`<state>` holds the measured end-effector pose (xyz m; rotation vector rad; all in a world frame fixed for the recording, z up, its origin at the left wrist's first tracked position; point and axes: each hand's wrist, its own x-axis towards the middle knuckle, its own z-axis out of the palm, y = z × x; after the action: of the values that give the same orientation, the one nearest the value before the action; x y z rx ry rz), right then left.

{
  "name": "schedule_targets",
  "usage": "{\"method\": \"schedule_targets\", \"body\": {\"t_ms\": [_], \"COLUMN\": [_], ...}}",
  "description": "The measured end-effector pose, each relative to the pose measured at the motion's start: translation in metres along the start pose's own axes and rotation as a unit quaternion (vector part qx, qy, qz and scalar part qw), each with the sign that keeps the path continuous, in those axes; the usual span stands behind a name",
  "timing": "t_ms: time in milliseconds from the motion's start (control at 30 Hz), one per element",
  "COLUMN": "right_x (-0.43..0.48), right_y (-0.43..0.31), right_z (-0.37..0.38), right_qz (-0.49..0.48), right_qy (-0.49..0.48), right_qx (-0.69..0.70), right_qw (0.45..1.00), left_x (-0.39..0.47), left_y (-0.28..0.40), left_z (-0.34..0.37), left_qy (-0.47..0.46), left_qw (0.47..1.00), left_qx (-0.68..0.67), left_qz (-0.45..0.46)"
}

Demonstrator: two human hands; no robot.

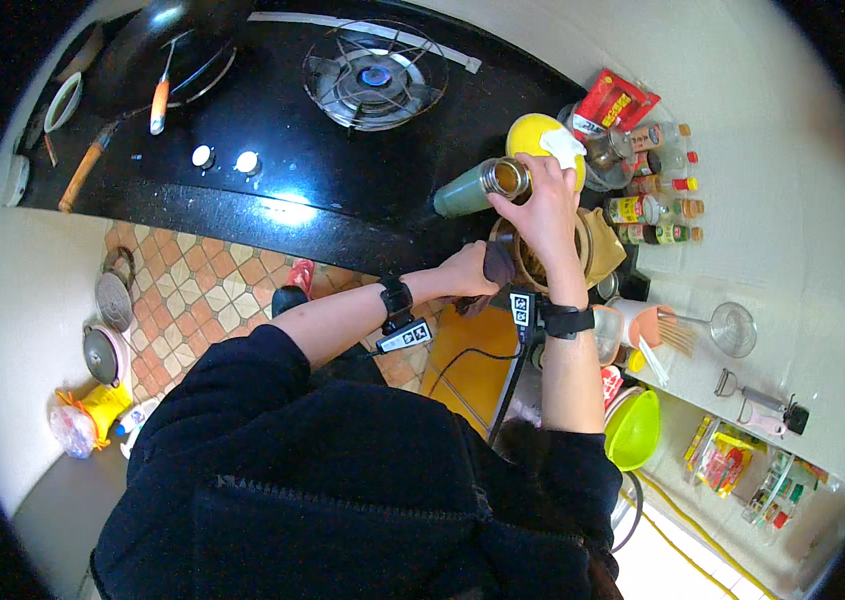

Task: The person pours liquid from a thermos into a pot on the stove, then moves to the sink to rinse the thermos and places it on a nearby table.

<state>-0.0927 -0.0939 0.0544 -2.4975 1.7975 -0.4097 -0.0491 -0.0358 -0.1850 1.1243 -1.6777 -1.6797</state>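
Note:
My right hand (548,214) has its thumb and fingers around the steel mouth of a green vacuum flask (464,193) at the counter's right side. Brownish liquid shows inside the flask's mouth. My left hand (465,271) grips a dark cloth (499,264) against the near left side of a round brown pot (521,259). Dark contents show in the pot, partly hidden under my right hand and forearm. A tan cloth (604,246) lies at the pot's right side. Just behind the flask is a yellow round item (531,139) with crumpled white tissue (563,146) on it.
A lit gas burner (375,76) stands at the back of the black counter (392,187). On the left are a dark wok (130,67) and a wooden handle (83,171). Several seasoning bottles (651,210) line the right wall, near a red packet (614,105) and a wire skimmer (732,330).

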Motion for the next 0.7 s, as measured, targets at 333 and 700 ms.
{"method": "schedule_targets", "body": {"t_ms": [333,700], "right_x": [0.015,0.017], "right_y": [0.008,0.022], "right_z": [-0.002,-0.009], "right_qz": [-0.040,-0.057], "right_qy": [-0.006,0.011], "right_qx": [0.002,0.103], "right_qw": [0.999,0.993], "left_x": [-0.005,-0.003], "left_y": [0.021,0.026], "left_z": [-0.006,-0.007], "left_qy": [0.021,-0.013], "left_qw": [0.999,1.000], "left_qx": [-0.020,-0.005], "left_qz": [0.045,0.024]}}
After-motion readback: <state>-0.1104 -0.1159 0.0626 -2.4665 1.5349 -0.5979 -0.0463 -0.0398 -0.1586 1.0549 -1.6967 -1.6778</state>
